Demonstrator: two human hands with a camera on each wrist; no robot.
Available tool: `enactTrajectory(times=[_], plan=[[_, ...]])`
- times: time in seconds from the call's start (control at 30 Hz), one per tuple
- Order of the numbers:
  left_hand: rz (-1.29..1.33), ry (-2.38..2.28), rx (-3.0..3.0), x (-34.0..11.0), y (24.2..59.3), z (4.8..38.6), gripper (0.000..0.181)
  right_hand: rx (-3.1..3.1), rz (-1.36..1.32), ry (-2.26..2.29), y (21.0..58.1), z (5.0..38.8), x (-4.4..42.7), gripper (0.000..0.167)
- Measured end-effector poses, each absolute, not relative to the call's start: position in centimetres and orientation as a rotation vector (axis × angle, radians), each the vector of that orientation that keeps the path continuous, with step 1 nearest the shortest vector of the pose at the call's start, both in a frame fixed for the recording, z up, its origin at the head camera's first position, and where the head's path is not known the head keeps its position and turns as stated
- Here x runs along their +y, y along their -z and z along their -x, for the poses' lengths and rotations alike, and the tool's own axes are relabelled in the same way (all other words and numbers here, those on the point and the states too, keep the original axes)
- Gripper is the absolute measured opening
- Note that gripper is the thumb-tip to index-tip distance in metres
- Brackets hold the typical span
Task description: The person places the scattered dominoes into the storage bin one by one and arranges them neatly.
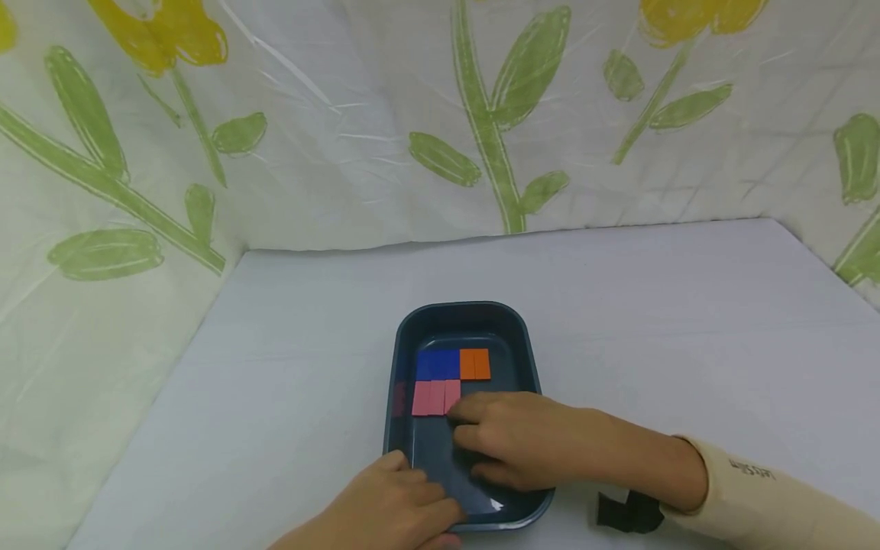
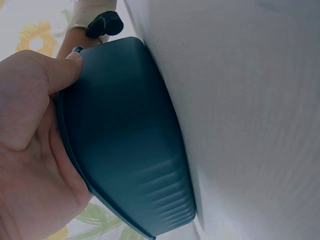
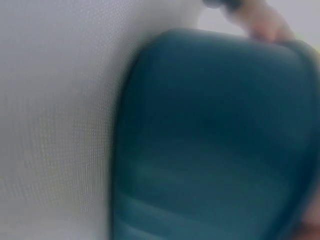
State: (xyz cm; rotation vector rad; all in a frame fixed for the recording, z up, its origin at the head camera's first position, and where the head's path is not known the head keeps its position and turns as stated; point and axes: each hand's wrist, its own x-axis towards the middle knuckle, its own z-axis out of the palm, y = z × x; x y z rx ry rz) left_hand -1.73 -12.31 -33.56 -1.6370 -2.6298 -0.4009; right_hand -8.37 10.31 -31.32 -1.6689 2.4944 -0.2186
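Observation:
A dark teal tray (image 1: 440,458) stands on the table, its rounded rim facing up. Inside lie blue tiles (image 1: 438,365) side by side, two orange tiles (image 1: 475,364) to their right, and three pink tiles (image 1: 429,398) in a row below the blue ones. My left hand (image 1: 395,504) grips the tray's near left corner; the left wrist view has the thumb (image 2: 72,67) over the rim and the other fingers mostly hidden. My right hand (image 1: 516,439) reaches over the tray's right wall. One fingertip touches the rightmost pink tile, while the thumb sits apart, nearer the tray floor.
A white table surface (image 1: 660,321) surrounds the tray. Behind it hangs a pale curtain (image 1: 344,137) with green leaves and yellow flowers. A black strap (image 1: 629,512) shows under the cream right sleeve (image 1: 763,489). The right wrist view is blurred by the tray's outer wall (image 3: 215,135).

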Motion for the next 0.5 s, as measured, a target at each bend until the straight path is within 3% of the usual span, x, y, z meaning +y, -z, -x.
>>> enactTrajectory(times=[0.3,0.4,0.5], plan=[[1.582,0.525,-2.591,-13.3,32.5,1.8,0.03,2.719,1.728,0.711,31.3,9.0,13.8,0.026],[1.364,0.529,-2.585,-14.4,31.2,2.3,0.036,2.891,1.557,0.855,31.0,9.5,16.5,0.03],[1.017,0.398,-2.774,-16.2,29.5,3.4,0.055,3.036,1.232,0.804,30.8,9.9,19.9,0.051]])
